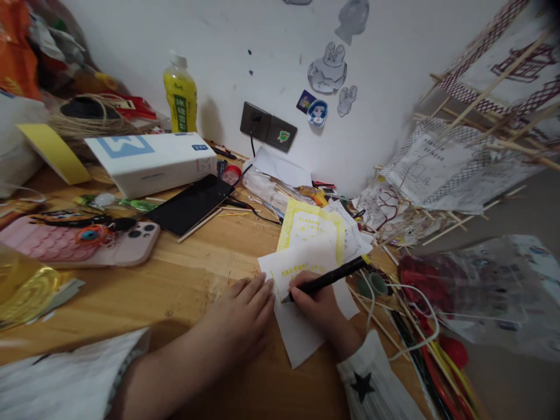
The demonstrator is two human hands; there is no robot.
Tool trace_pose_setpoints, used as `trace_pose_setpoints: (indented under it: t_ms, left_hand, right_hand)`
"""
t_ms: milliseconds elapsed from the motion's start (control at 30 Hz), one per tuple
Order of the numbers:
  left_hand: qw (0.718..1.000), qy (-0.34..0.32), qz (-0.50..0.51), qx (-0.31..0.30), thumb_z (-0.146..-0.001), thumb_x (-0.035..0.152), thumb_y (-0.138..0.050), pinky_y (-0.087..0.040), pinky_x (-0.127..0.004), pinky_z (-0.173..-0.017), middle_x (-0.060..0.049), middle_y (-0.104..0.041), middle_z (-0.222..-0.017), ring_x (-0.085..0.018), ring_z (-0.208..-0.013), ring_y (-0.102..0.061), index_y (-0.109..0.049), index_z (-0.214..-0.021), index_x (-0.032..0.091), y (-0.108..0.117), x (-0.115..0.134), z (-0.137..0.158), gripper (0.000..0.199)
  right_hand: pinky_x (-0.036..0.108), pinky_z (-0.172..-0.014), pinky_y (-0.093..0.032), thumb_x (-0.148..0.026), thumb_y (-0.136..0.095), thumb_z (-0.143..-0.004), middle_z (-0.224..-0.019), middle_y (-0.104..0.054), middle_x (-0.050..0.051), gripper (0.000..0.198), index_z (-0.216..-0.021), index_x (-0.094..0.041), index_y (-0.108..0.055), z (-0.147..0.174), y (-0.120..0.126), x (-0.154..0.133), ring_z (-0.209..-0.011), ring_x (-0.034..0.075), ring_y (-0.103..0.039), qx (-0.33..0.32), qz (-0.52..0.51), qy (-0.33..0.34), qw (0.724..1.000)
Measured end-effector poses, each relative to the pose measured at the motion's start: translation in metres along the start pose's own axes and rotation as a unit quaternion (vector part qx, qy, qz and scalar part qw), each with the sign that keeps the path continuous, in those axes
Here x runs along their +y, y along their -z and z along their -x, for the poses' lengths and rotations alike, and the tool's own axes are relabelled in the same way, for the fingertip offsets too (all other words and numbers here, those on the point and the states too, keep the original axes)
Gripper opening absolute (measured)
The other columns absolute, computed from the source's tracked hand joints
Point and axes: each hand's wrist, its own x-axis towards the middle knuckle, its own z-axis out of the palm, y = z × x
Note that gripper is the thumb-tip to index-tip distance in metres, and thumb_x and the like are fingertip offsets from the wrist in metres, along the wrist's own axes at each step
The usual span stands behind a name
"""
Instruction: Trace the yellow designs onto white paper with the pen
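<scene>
White wall (219, 41) backs a wooden bench (175, 294) bearing a long white box (168, 169). A paper sheet (297, 332) lies partly over a yellow-bordered page (306, 227) on the bench. The left hand (245, 308) lies flat, grip unclenched, at the sheet's left edge; the right hand (314, 302) grips a black marker (336, 273) tightly, tip at the sheet.

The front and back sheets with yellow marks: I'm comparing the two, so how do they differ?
The back sheet has a broad, patterned yellow border; the front sheet shows only a thin yellow line near its left edge. The front sheet overlaps the back sheet's lower part. The right hand holds a pen at the front sheet; no hand touches the back sheet. Both carry small yellow marks.
</scene>
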Motion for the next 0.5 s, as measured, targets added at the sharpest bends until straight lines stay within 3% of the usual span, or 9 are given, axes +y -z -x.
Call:
trace_pose_setpoints:
  t_ms: [233,500]
  left_hand:
    - [1.0,0.003,0.008,-0.001,-0.091,0.044,-0.053,-0.038,-0.044,-0.1,-0.017,-0.059,-0.131,-0.033,-0.124,-0.05,-0.062,-0.122,0.01,-0.0035,-0.0007,0.0015,0.047]
    - [1.0,0.0,-0.012,0.002,-0.087,0.046,-0.06,-0.041,-0.042,-0.096,-0.016,-0.062,-0.128,-0.032,-0.119,-0.054,-0.065,-0.117,0.011,-0.0026,-0.001,0.0005,0.047]
  right_hand:
    - [0.026,-0.055,-0.044,-0.022,-0.055,-0.069,-0.059,-0.056,-0.001,0.008,-0.062,-0.021,-0.056,0.0001,0.0007,-0.0049,-0.058,0.015,-0.052,-0.01,-0.012,0.001,1.0]
    - [0.025,-0.054,-0.043,-0.021,-0.056,-0.067,-0.058,-0.056,-0.002,0.006,-0.061,-0.022,-0.055,0.0013,0.0018,-0.0045,-0.056,0.015,-0.051,-0.008,-0.043,0.0,0.999]
